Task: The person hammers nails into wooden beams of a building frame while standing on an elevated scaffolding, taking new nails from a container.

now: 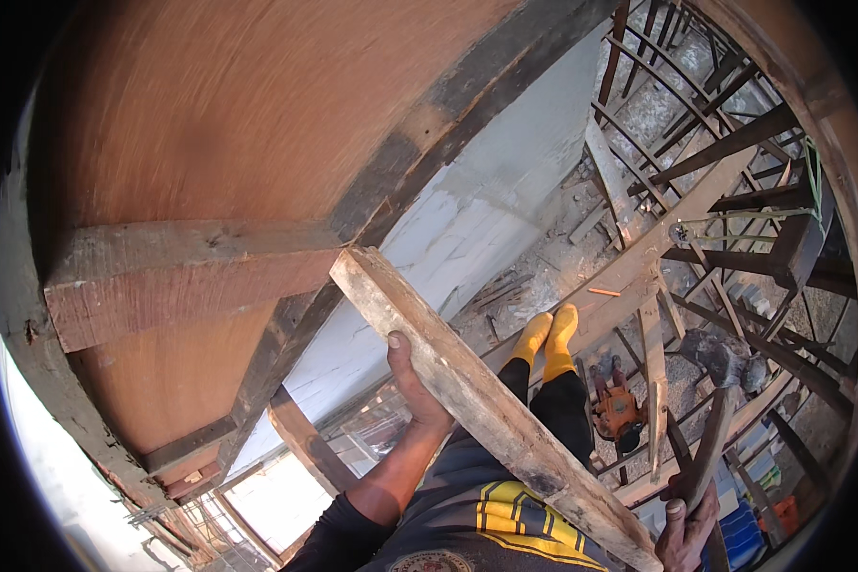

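A rough wooden timber [486, 396] slants in front of my body, from upper left down to lower right. My left hand [417, 386] grips it near the upper end, thumb against its face and the fingers hidden behind. That end comes up against the joint of a wooden crosspiece [200, 272] under the brown plywood panel [257, 114]. At the lower right, my right hand [688, 536] is closed round the wooden handle of a hammer [713, 434], whose grey head points up and away. The timber's lower end lies close to this hand; whether they touch I cannot tell.
My yellow boots [550, 336] stand on a raised plank [629, 276], with an orange pencil [603, 292] lying on it. Scaffold poles and beams [782, 133] fill the right side. Far below is a person in orange [620, 415]. A pale wall [486, 210] runs alongside.
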A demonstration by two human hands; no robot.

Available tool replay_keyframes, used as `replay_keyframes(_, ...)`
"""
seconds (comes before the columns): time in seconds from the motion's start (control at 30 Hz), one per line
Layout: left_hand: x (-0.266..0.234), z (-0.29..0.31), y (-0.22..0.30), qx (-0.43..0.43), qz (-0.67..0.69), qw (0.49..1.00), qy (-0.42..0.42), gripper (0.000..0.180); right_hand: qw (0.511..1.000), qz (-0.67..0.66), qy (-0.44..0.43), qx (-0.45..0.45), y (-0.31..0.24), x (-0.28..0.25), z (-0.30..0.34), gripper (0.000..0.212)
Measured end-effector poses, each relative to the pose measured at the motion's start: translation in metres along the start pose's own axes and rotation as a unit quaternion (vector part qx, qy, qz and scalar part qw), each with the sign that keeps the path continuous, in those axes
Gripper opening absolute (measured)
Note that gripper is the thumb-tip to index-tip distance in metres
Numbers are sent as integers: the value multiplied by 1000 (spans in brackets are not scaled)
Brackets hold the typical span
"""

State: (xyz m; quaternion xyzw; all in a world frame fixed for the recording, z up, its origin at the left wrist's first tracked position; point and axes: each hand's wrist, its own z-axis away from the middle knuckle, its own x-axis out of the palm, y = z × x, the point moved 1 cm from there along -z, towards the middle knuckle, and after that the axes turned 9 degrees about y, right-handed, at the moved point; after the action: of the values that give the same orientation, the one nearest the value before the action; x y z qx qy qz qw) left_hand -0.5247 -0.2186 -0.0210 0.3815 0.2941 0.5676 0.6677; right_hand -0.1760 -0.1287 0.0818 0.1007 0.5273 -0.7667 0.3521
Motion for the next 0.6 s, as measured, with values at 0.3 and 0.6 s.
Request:
replay_keyframes(0.3, -6, -20, -42, -35, 199, 970, -139, 91, 933, 81, -228, -266, -134, 109, -80, 48)
replay_keyframes(0.6, 11, -16, -47, -60, 284, 948, -134, 77, 913, 188, -144, -333, -169, 165, -58, 44)
